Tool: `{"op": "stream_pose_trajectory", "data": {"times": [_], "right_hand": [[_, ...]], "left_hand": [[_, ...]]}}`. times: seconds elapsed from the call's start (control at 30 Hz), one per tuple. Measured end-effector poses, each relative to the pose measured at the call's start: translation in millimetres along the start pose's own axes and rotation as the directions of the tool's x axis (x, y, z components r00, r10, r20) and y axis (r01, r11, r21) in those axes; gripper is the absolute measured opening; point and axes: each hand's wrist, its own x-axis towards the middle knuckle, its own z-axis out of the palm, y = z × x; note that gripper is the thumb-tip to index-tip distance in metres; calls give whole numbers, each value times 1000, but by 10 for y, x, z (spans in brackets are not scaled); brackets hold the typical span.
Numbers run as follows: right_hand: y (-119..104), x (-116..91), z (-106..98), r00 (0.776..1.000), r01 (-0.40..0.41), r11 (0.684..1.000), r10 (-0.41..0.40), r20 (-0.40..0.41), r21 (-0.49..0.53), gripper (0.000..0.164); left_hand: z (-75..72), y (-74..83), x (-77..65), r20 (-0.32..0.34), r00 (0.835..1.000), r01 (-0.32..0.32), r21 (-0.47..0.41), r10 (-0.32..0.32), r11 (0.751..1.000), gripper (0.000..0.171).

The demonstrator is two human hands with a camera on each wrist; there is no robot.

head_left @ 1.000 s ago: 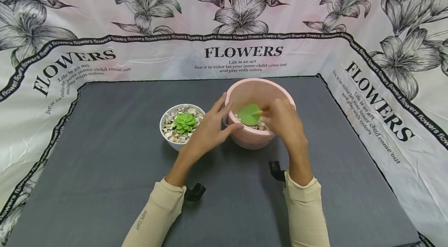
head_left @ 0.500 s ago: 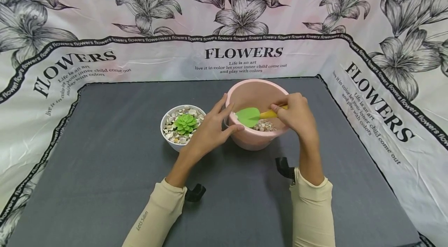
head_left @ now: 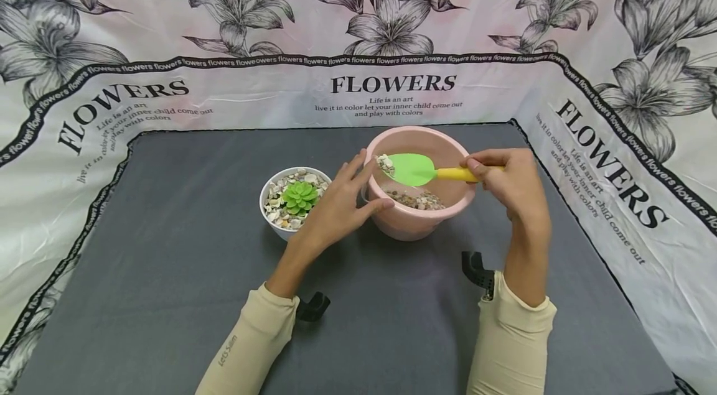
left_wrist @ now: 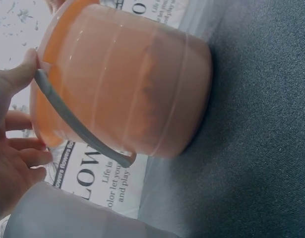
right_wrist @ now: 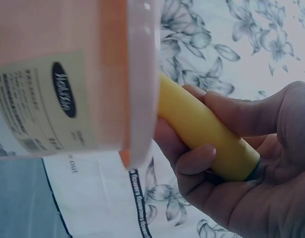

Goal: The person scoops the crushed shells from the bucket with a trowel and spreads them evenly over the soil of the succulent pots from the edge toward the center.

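Note:
My right hand (head_left: 506, 186) grips the yellow handle of a small green-bladed trowel (head_left: 413, 170). Pale pebbles (head_left: 385, 165) sit at the blade's tip, above the opening of a pink plastic bucket (head_left: 403, 224). More pebbles (head_left: 422, 200) lie in the bottom of the bucket. My left hand (head_left: 342, 208) holds the bucket's left rim, thumb along the front and fingers spread over the side. A grey bail handle (left_wrist: 75, 124) hangs by that thumb in the left wrist view. Left of the bucket stands a white bowl (head_left: 277, 232) of stones around a green succulent (head_left: 300, 198).
Dark grey cloth (head_left: 185, 246) covers the table. Behind it and along both sides rises a white flower-printed sheet (head_left: 252, 96). The white bowl stands just beyond my left forearm. A printed label (right_wrist: 58, 106) is on the bucket's side.
My right hand has drawn back to the right and lifted the trowel from inside the bucket to rim height, with pebbles now visible at its tip. The left hand has stayed at the rim.

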Motion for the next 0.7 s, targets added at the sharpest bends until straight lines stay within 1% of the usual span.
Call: {"op": "stream_pose_trajectory", "data": {"times": [0.1,0.2,0.3,0.47,0.57,0.7], "right_hand": [[3,-20,-75,1000,7,1000,-7,-6,3,24],[-6,-55,-141,1000,-2,1000,3,-7,24,25],[-29,-106,-196,1000,7,1000,-7,-15,30,25],[-93,-161,-248,998,47,998,-46,-38,35,24],[-140,-180,-257,997,50,998,-48,-53,49,25],[-197,-201,-258,997,47,997,-44,-62,59,25]], "left_hand": [[-10,2,4,-1,1000,13,-2,-13,1000,88],[-15,10,-4,2,1000,29,-15,-29,999,89],[-27,16,-19,2,1000,28,-22,-28,999,88],[-68,11,-43,-35,999,5,-11,-5,1000,88],[-109,0,-68,-60,998,-10,3,10,1000,88],[-169,-20,-115,-78,997,-4,-1,4,1000,90]]}}
